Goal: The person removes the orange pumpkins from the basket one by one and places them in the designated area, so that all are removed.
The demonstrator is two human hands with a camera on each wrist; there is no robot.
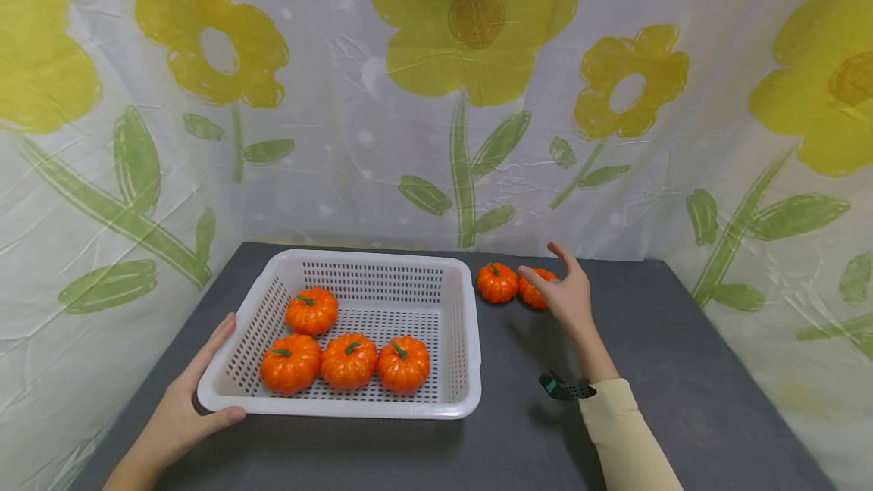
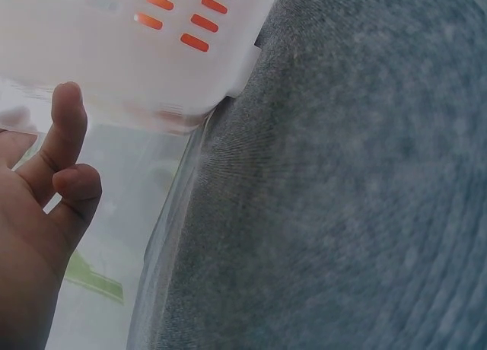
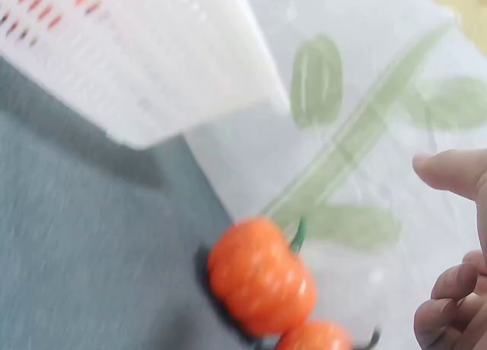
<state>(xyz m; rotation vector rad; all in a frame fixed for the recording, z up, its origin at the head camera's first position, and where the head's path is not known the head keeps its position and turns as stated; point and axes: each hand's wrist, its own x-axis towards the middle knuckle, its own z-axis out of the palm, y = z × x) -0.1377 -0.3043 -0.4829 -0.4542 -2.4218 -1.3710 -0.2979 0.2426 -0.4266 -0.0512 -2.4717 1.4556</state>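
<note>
A white perforated plastic basket (image 1: 446, 398) stands on the dark table with several small orange pumpkins (image 1: 348, 362) inside, each with a green stem. My left hand (image 1: 179, 408) rests against its near left corner, thumb along the front and straight fingers along the left side. To the right of the basket, one pumpkin (image 1: 497, 283) sits beside another pumpkin (image 1: 536, 290), which my right hand (image 1: 567, 294) partly hides in the head view. That right hand has thumb and fingers spread apart and holds nothing. Both outside pumpkins (image 3: 262, 278) show in the right wrist view, apart from the fingers.
A white cloth (image 1: 327, 195) printed with yellow flowers hangs behind and at both sides of the table. The dark grey tabletop (image 1: 682, 370) extends right of the basket and in front of it. A dark band (image 1: 566, 386) circles my right wrist.
</note>
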